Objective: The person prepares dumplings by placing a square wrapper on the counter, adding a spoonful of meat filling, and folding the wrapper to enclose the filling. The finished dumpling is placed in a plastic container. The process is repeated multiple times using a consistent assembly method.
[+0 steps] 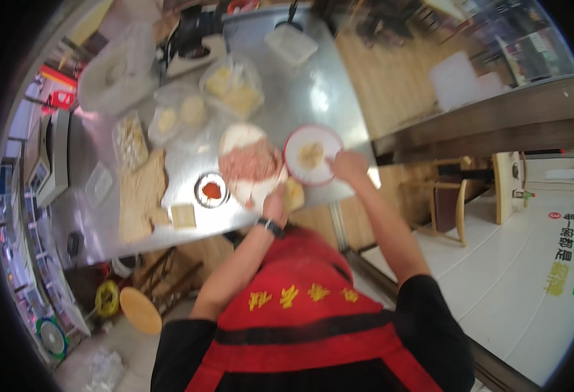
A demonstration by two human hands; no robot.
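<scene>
A pale yellow dough wrapper (294, 194) is held by my left hand (274, 208), which wears a dark wristband. It is beside the near edge of a white plate (240, 138) heaped with pink minced meat (250, 162). My right hand (350, 167) is at the right rim of a white, red-rimmed plate (299, 136). Its fingertips are close to small pale yellow pieces (311, 155) on that plate; blur hides whether they pinch anything. Left of the meat stands a small metal-rimmed bowl (198, 188) with red powder or sauce (212, 191).
On the steel table (311, 93) are bags of yellow wrappers (243, 98) and round dough pieces (193, 110), a tub of pale pieces (131, 144), brown paper (142, 196), a square piece (183, 215), a white container (291, 45) and a scale (51, 161). A stool (141, 309) stands below.
</scene>
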